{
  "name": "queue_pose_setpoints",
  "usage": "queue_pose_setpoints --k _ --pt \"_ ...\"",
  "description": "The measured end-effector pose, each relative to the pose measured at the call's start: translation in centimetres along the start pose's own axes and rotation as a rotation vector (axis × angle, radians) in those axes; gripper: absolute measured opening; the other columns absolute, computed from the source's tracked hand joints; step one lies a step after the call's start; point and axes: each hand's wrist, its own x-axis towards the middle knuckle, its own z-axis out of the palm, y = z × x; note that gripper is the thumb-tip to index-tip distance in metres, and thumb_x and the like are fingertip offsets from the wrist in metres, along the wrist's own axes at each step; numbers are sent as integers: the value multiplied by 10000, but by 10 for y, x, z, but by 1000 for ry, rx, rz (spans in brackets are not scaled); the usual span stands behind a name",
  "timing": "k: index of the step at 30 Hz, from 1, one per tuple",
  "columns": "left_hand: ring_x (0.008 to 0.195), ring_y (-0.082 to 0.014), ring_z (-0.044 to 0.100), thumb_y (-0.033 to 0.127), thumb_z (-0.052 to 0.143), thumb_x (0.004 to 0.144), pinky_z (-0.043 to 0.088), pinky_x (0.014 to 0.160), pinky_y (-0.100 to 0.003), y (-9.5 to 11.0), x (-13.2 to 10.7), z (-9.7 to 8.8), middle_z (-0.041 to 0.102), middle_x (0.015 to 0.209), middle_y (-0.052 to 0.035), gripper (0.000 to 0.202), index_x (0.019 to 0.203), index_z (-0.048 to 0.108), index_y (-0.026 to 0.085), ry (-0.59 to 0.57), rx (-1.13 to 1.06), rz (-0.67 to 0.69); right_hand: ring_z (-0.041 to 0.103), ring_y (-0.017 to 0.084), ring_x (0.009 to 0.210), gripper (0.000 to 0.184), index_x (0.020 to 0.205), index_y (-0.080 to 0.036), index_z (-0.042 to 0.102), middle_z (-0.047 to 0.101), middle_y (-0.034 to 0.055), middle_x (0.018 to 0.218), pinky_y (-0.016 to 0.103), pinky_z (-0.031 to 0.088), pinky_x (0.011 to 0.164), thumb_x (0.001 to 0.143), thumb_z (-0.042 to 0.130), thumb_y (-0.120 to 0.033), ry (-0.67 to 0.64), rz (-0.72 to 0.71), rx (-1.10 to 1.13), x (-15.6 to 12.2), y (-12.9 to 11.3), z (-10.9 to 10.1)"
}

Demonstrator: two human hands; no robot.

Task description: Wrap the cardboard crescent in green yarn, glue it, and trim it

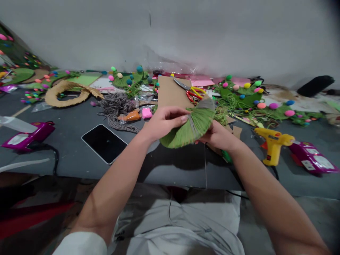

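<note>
A fan-shaped bundle of green yarn [193, 125] wound round a card is held up over the grey table [74, 156]. My left hand [163, 122] pinches its upper left edge with fingers closed. My right hand [217, 136] grips it from underneath on the right, fingers curled behind the yarn. A thin grey strand runs across the bundle's middle and hangs down toward my lap.
A dark tablet [104, 142] lies left of my arms. A yellow glue gun [273, 145] stands at right beside a magenta packet [310, 157]. Red-and-yellow scissors [191, 91] rest on brown cardboard [171, 94]. Grey yarn [115, 108], green felt with pompoms [247, 94] and a straw wreath [67, 92] crowd the back.
</note>
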Motion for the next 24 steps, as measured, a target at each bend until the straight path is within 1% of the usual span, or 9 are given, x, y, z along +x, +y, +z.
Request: queue_pose_setpoints --k 3,6,8,10,14,16,18,22,24 --pt "653 -111 567 354 713 799 442 656 -254 5 -6 1 610 690 14 326 1032 598 158 -263 22 -71 586 188 737 284 786 -173 674 668 57 784 312 488 680 737 770 -436 -73 -32 -23 0 1 -4" --pt "644 -99 538 333 709 809 421 638 -241 8 -12 -1 589 702 36 400 1092 466 190 -463 53 -132 545 148 689 296 803 -149 655 628 29 759 272 457 641 793 707 -441 -162 77 -8 0 -5 -5" --pt "661 -108 548 345 709 808 418 631 -242 8 -14 -2 599 736 30 431 1097 421 207 -528 102 -163 487 112 633 315 790 -138 635 564 -3 698 239 411 594 820 678 -448 -196 153 -4 1 -8 -6" --pt "656 -116 555 360 710 800 409 609 -241 8 -15 -2 600 751 29 443 1084 399 221 -554 161 -185 452 97 616 320 790 -134 632 526 -19 671 223 374 572 828 672 -450 -254 182 -4 2 -10 -9" --pt "636 -121 563 385 711 785 408 592 -242 6 -16 -1 632 790 21 461 1085 396 233 -619 287 -214 421 90 599 335 787 -135 638 514 -25 661 223 345 563 843 655 -464 -321 137 -21 5 -6 -14" --pt "614 -119 558 397 716 772 404 579 -239 3 -15 0 654 796 17 480 1115 427 226 -626 350 -217 414 93 603 357 800 -136 652 515 -23 670 226 340 563 862 629 -488 -326 106 -87 6 -4 -15" --pt "605 -125 565 394 711 764 399 563 -241 -1 -12 0 678 797 2 455 1122 501 208 -571 422 -214 415 98 604 371 806 -141 666 514 -23 660 229 337 563 873 613 -502 -283 79 -199 7 -5 -15" --pt "634 -153 595 384 635 805 388 557 -258 -7 -6 -2 707 787 -32 250 948 701 190 -425 607 -135 454 110 595 338 762 -154 664 569 -4 640 247 331 568 893 605 -460 -39 20 -450 3 -16 -7" --pt "637 -164 593 389 610 823 384 561 -273 -9 -4 -3 714 771 -33 240 903 747 208 -336 684 -89 480 118 599 307 767 -162 668 609 10 659 256 329 575 899 609 -432 78 -11 -535 0 -23 0"
